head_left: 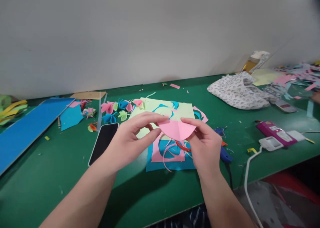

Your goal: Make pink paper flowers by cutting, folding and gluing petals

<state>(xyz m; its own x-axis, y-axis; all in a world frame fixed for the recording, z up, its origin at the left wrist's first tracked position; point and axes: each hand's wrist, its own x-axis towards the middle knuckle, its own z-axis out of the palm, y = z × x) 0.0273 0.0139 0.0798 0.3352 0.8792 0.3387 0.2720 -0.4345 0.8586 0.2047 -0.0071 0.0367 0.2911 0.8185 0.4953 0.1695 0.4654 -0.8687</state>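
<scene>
A pink paper half-circle [178, 129], creased down its middle, is held between my two hands above the table. My left hand [133, 138] pinches its left corner between thumb and fingers. At the opposite corner my right hand [205, 143] grips it the same way. Below lie cut sheets of paper: pale green [150, 106], pink with a round hole [155, 154], and blue [170, 167]. Part of a red handle, perhaps of scissors [183, 146], shows under the half-circle. Several small folded paper flowers [122, 105] in pink, blue and green sit beyond my left hand.
A black-screened phone [102, 143] lies by my left wrist, with a long blue board [37, 121] farther left. To the right are a blue-handled tool [225, 154] with a cord, a magenta power strip [276, 133] with a white cable, and a patterned cloth [241, 91].
</scene>
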